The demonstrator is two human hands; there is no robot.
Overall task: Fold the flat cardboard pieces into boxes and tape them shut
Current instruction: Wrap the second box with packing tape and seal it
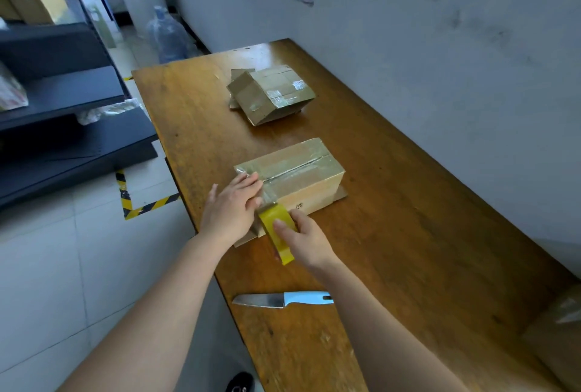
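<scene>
Mid-frame on the wooden tabletop (408,234) stands a closed cardboard box (298,171), clear tape glinting along its top seam. It rests on a flat cardboard piece (341,195) that pokes out at its right. The left hand (231,209) lies on the near-left end of the box, its grip released, fingers straight and pressing the tape down over the edge. Just beside it, lower and to the right, the right hand (306,240) has its grip closed around a yellow tape roll (272,218), thumb on top. A strip seems to run from the roll up to the box end, though glare blurs it. Toward the lower centre a knife (283,299) with a pale blue handle lies flat, well apart from both hands. In the upper centre a second taped box (273,92) sits tilted on more cardboard. A water bottle (168,36) stands on the floor at upper left
</scene>
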